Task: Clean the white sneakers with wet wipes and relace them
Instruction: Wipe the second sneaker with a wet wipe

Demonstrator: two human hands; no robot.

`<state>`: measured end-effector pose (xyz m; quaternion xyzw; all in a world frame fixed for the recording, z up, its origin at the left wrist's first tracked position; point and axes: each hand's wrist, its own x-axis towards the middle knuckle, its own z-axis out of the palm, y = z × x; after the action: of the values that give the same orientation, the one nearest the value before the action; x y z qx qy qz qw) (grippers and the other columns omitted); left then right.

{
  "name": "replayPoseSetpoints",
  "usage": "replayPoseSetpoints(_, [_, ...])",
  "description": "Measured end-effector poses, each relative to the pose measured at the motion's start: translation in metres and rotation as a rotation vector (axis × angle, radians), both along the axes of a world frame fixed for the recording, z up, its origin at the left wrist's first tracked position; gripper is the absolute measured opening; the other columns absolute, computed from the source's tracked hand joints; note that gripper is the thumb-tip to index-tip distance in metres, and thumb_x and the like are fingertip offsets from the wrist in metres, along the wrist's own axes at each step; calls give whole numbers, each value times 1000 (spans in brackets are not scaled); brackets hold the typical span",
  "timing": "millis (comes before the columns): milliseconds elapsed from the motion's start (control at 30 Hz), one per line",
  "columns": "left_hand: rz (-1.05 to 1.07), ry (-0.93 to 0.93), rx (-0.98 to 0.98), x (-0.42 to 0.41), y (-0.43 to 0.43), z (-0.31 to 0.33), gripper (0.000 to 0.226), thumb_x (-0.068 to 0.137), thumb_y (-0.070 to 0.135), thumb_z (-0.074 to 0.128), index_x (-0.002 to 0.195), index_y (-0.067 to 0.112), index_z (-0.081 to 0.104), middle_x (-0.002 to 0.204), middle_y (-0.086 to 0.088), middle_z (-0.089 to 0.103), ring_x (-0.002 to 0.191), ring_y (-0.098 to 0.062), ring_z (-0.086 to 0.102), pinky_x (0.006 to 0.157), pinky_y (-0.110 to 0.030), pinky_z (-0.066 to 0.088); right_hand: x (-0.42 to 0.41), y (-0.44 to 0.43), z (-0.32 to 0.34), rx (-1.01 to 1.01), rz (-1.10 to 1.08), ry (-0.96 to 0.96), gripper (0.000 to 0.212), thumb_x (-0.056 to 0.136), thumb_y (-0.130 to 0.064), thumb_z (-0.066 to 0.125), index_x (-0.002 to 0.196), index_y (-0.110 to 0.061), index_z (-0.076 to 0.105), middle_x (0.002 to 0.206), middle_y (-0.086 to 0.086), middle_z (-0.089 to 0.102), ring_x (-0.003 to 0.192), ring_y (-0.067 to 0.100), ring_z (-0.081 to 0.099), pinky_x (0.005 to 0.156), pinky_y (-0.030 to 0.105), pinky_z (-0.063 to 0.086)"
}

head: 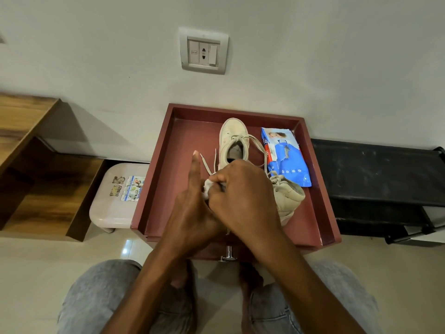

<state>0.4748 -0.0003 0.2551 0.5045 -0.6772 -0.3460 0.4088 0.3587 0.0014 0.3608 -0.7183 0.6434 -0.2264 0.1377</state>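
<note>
One white sneaker (234, 138) stands upright at the back of the red tray (166, 150), its loose laces (258, 143) trailing to the right. A second white sneaker (287, 197) lies on its side at the front right, partly under my right hand (243, 196). That hand's curled fingers pinch a crumpled white wet wipe (206, 188). My left hand (192, 208) is pressed against the wipe from the left, its forefinger pointing straight ahead and its other fingers hidden. Two lace ends (204, 162) stick up beside that finger.
A blue pack of wet wipes (286, 157) lies in the tray's back right corner. A small pink stool (113, 203) stands to the left, with wooden shelves (36, 165) beyond it and a black rack (375, 182) to the right. My knees are below the tray's front edge.
</note>
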Motion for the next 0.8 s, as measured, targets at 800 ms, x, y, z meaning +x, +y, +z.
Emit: replayPoseSetpoints(800, [-21, -15, 19, 0, -6, -2, 137, 73, 11, 86, 160, 18, -19, 86, 28, 65, 81, 0, 68, 74, -6, 47, -3, -6, -10, -15, 26, -57, 26, 85, -19, 53, 93, -18, 78, 91, 2, 71, 82, 17, 64, 74, 29, 52])
